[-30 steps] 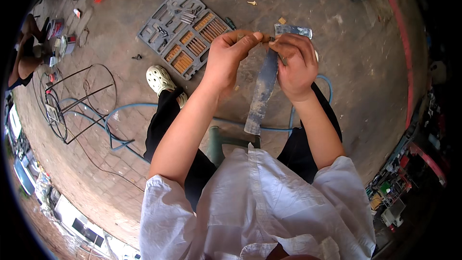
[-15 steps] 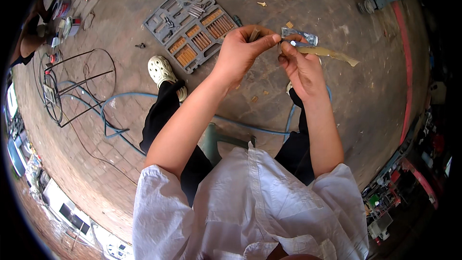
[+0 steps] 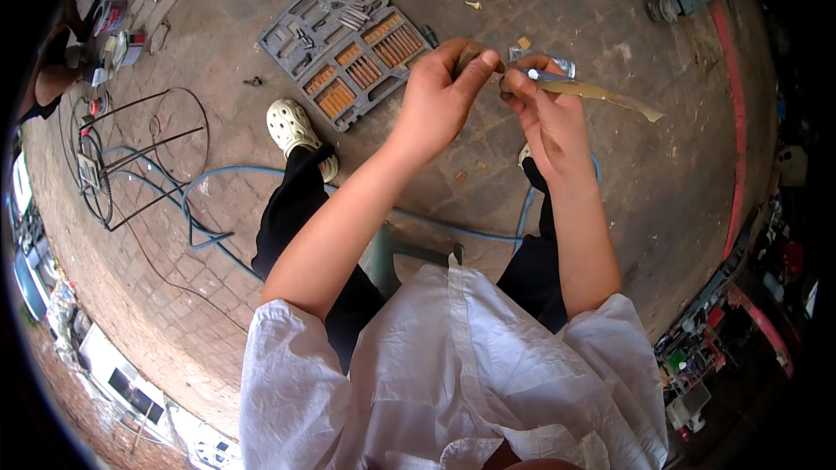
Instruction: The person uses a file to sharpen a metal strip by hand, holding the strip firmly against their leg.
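Raised over the floor, my left hand [image 3: 440, 100] has its thumb pressed to its curled fingers. A small brownish bit shows there, too hidden to name. Close to it on the right, my right hand [image 3: 553, 117] pinches a slim blue-and-silver piece [image 3: 547, 77] and a yellowish translucent strip [image 3: 614, 96] between thumb and fingers. The strip's torn-looking end sticks out to the right. A small gap separates the two hands. Behind my left hand lies an open grey plastic case [image 3: 335, 48], with rows of brown sticks, orange-brown pieces and metal parts in its compartments.
A shiny plastic packet [image 3: 564, 66] lies partly behind my right hand, near orange-brown scraps [image 3: 524, 42]. A blue hose [image 3: 444, 226] crosses the floor by my feet. At left stands a black wire frame [image 3: 144, 165]. Another person's leg [image 3: 54, 83] shows at far left.
My left hand has drawn slightly left, widening the gap between the hands. The yellowish strip in my right hand has shifted right and reaches farther out, while my fingers cover more of the packet.
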Demonstrator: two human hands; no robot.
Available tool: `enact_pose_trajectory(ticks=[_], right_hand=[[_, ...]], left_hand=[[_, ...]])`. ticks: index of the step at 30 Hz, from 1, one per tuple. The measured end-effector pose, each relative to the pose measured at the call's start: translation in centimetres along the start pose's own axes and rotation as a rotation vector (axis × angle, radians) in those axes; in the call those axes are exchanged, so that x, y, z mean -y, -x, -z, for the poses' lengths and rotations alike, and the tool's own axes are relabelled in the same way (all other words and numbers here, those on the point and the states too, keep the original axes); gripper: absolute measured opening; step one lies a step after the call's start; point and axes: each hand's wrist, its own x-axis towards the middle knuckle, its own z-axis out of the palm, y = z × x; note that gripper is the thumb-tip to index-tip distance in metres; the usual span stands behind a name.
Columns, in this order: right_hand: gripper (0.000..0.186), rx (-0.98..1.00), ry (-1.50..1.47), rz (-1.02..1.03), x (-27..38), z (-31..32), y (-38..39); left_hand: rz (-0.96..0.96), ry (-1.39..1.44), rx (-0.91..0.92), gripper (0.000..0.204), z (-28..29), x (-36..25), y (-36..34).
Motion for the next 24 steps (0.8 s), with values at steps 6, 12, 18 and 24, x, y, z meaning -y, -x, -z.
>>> enact_pose_trajectory(ticks=[6,12,18,24], right_hand=[[0.018,0.081,-0.248,-0.124,1.0,0.5,0.3],[0.014,0.155,-0.203,-0.130,1.7,0.2,1.2],[0.012,0.193,-0.273,-0.127,1.7,0.3,1.2],[0.015,0.159,-0.317,-0.106,1.7,0.3,1.1]], left_hand=[[-0.306,-0.290,-0.003,0.020,-0.4,-0.4,0.4],[-0.457,-0.279,0.090,0.023,0.1,-0.3,0.5],[-0.397,-0.150,0.177,0.026,-0.5,-0.3,0.7],[-0.508,-0.353,0.231,0.025,-0.3,-0.4,0.6]])
